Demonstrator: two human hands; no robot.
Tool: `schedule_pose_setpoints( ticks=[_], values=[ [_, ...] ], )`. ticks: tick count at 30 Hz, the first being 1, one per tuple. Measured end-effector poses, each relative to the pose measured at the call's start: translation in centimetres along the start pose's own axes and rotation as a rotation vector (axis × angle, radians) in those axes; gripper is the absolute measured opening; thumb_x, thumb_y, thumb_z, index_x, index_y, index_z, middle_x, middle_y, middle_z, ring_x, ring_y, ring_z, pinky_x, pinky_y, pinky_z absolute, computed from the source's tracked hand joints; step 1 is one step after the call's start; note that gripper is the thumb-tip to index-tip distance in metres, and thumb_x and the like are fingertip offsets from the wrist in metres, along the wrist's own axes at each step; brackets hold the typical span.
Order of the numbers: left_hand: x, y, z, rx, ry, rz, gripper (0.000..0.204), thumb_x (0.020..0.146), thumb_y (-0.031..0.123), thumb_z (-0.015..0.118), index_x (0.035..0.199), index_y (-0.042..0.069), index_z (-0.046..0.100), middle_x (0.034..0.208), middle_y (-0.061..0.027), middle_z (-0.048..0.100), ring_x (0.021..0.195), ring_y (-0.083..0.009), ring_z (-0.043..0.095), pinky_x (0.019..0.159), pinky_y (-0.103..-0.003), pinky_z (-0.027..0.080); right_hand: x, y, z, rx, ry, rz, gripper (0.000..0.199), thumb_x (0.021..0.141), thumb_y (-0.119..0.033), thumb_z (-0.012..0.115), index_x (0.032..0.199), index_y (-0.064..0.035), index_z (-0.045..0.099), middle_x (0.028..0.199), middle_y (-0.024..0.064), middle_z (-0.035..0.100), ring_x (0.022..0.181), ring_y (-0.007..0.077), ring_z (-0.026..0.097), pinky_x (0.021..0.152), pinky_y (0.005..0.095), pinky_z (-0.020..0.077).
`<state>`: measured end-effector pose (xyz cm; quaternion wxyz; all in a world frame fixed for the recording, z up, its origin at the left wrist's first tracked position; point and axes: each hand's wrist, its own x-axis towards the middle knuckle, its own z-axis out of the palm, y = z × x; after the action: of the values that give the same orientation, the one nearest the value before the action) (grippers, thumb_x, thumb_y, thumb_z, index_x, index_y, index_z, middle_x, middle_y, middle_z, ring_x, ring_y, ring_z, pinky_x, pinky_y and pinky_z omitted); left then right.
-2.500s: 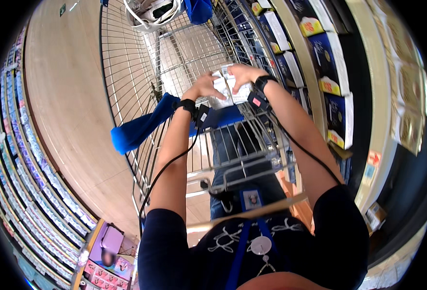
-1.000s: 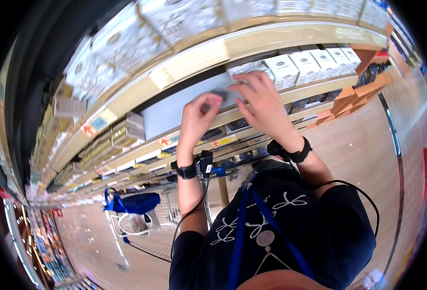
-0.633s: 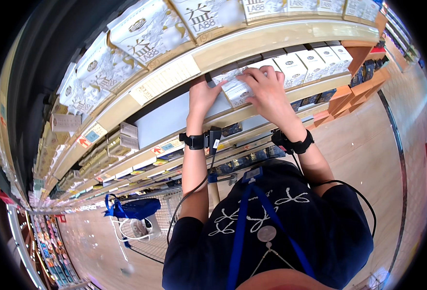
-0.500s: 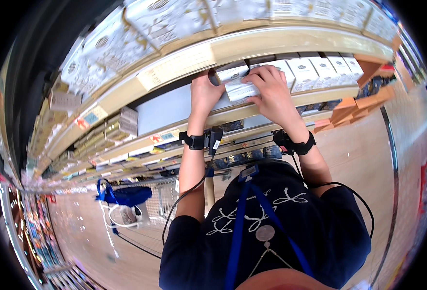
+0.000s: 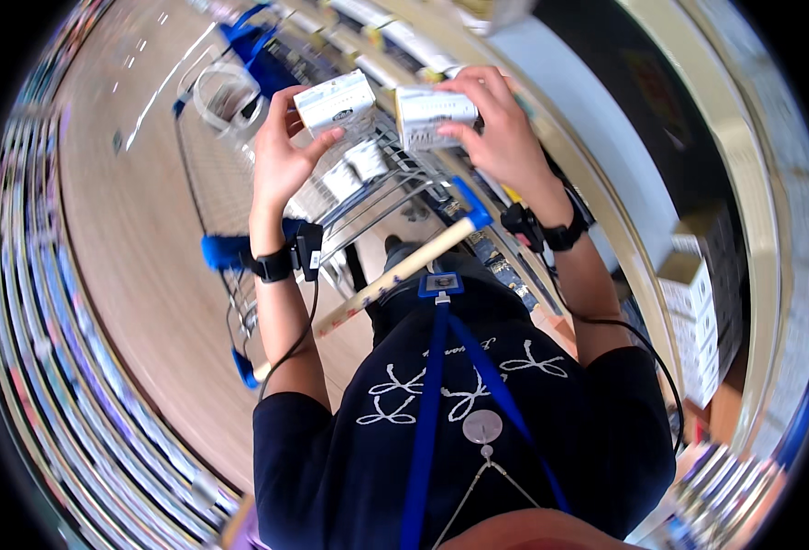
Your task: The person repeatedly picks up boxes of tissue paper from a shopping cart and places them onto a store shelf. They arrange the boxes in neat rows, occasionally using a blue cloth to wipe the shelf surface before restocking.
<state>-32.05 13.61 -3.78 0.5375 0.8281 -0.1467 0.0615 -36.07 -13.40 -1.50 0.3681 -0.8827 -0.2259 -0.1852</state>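
Observation:
My left hand holds a small white box above the wire shopping cart. Beside it, my right hand grips a second small white box of the same kind. The two boxes are close together, a little apart, over the cart's basket. Two more white boxes lie inside the cart below them. Each wrist wears a black band with a cable.
The cart's wooden push bar with blue ends runs across in front of my chest. Store shelves with white boxes stand to my right. More stocked shelves line the far left across a tan floor.
Earlier both hands reached onto a shelf among white boxes. Now I have turned back over the cart, and each hand holds one white box.

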Motion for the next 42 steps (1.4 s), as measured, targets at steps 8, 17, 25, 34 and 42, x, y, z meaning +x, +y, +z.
schedule_pose_setpoints(
  ticks=[8,17,25,34,42],
  values=[
    [-4.5,-22.5,-3.7,-0.120,-0.030,-0.651,0.049,0.072,0.020,0.082,0.108,-0.001,0.055,0.096,-0.0122,0.067,0.086,-0.0206,0.066,0.070,-0.031,0.053,7.8,8.8,23.5,0.015,-0.551,0.089,0.044,0.070,-0.009,0.075,0.107,-0.0011,0.053,0.111,0.0230,0.050,0.097,0.0399,0.057,0.083,0.0417,0.0481],
    [-8.3,-43.9,6.7,-0.218,-0.202,-0.874,0.066,0.063,0.033,0.086,0.107,-0.008,0.057,0.080,-0.0155,0.067,0.068,-0.0225,0.066,0.059,-0.033,0.053,0.9,22.4,41.9,-0.289,-1.094,0.361,0.049,0.059,-0.011,0.076,0.104,0.0005,0.061,0.108,0.0210,0.061,0.108,0.0373,0.054,0.090,0.0396,0.0456],
    [-10.1,-44.5,11.7,0.175,-0.134,-0.829,0.045,0.069,0.035,0.077,0.084,-0.005,0.065,0.087,-0.0244,0.066,0.086,-0.0374,0.065,0.078,-0.042,0.051,-2.8,25.1,41.4,-0.180,-0.999,0.458,0.056,0.075,-0.013,0.069,0.125,0.0055,0.049,0.125,0.0240,0.053,0.118,0.0372,0.049,0.101,0.0386,0.0397],
    [-8.0,-32.7,-4.1,0.181,-0.334,-0.580,0.050,0.085,0.031,0.063,0.122,-0.001,0.055,0.112,-0.0211,0.063,0.102,-0.0314,0.063,0.087,-0.036,0.049,6.7,11.4,41.3,0.064,-1.280,0.160,0.044,0.086,-0.028,0.064,0.120,-0.0009,0.056,0.108,0.0192,0.064,0.100,0.0318,0.061,0.086,0.0384,0.0480],
    [-23.3,-18.7,-17.4,0.001,0.305,-0.799,0.038,0.089,0.023,0.061,0.119,0.000,0.057,0.107,-0.0184,0.066,0.102,-0.0263,0.064,0.088,-0.035,0.048,4.1,-6.9,51.2,0.480,-1.270,-0.005,0.065,0.079,-0.037,0.070,0.124,0.0050,0.050,0.113,0.0249,0.061,0.106,0.0361,0.059,0.092,0.0388,0.0463]
  ],
)
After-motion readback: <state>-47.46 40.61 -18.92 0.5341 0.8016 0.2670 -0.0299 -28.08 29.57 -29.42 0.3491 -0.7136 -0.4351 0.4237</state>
